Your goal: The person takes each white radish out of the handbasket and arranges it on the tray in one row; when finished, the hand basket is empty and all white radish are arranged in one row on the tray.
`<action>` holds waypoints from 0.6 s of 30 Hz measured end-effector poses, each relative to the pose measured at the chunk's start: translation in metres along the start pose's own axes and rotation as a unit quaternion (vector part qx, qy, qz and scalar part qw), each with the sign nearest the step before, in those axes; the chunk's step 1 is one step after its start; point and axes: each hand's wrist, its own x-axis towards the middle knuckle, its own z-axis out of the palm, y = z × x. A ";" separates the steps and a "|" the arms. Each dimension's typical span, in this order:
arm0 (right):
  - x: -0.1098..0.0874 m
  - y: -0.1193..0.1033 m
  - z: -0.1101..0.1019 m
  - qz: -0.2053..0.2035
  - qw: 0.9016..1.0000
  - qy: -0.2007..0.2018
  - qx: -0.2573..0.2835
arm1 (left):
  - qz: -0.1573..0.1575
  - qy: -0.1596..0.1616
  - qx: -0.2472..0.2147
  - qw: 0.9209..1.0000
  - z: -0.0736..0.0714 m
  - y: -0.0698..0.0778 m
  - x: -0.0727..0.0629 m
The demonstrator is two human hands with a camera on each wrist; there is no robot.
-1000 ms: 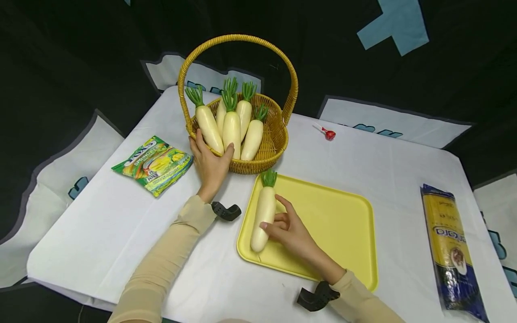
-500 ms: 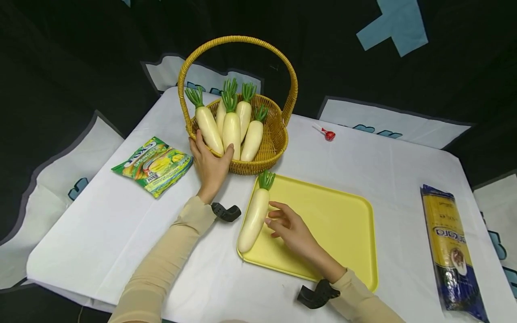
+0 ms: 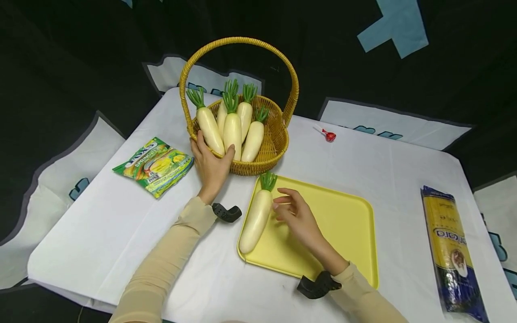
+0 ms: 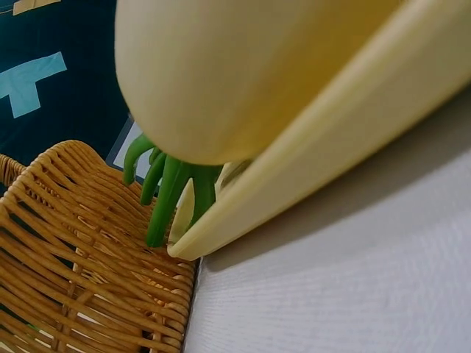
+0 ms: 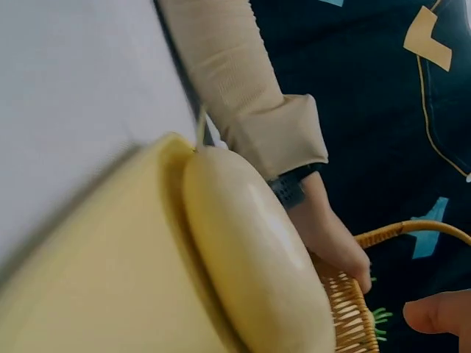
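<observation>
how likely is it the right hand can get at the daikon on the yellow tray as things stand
Most likely yes: the right hand, holding nothing, is just beside the daikon, and in the head view nothing stands between them.

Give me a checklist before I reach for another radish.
1. White radish on yellow tray: ok, along its left side.
2. Radish wholly inside the tray: not ok, root tip pokes past the rim.
3. Right hand free: ok, holding nothing, loosely curled.
4. Right hand off the radish: cannot tell.
5. Left hand on basket: ok, at the near rim.
6. More radishes in basket: ok, five visible.
</observation>
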 end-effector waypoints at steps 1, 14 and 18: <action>0.001 -0.002 -0.001 -0.009 1.000 0.009 0.004 | 0.000 0.000 0.000 1.000 0.000 0.000 0.000; 0.037 -0.026 0.001 -0.129 0.987 0.082 0.047 | 0.001 0.004 0.006 1.000 0.000 -0.001 0.001; 0.052 -0.037 0.002 -0.134 0.982 0.102 0.081 | 0.002 0.004 0.005 1.000 0.001 -0.001 0.000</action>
